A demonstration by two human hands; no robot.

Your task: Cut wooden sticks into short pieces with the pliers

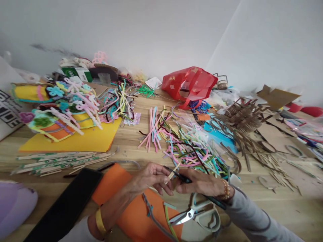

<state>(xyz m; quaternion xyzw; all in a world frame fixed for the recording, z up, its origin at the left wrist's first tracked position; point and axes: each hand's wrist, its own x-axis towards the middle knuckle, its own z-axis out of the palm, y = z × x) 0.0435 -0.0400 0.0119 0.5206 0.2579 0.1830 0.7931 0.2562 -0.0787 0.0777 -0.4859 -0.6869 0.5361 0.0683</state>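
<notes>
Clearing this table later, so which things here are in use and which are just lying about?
In use: the wooden stick in the left hand, the black pen in the right hand.
Lying about: scissors, orange sheet, pipe cleaners, red bag.

One wooden stick [172, 174] is sitting between the two hands [151, 178]; one pair of scissors [194, 215] is lying just below them, one orange foam sheet [141, 215] left, one red bag [189, 84] beyond.
</notes>
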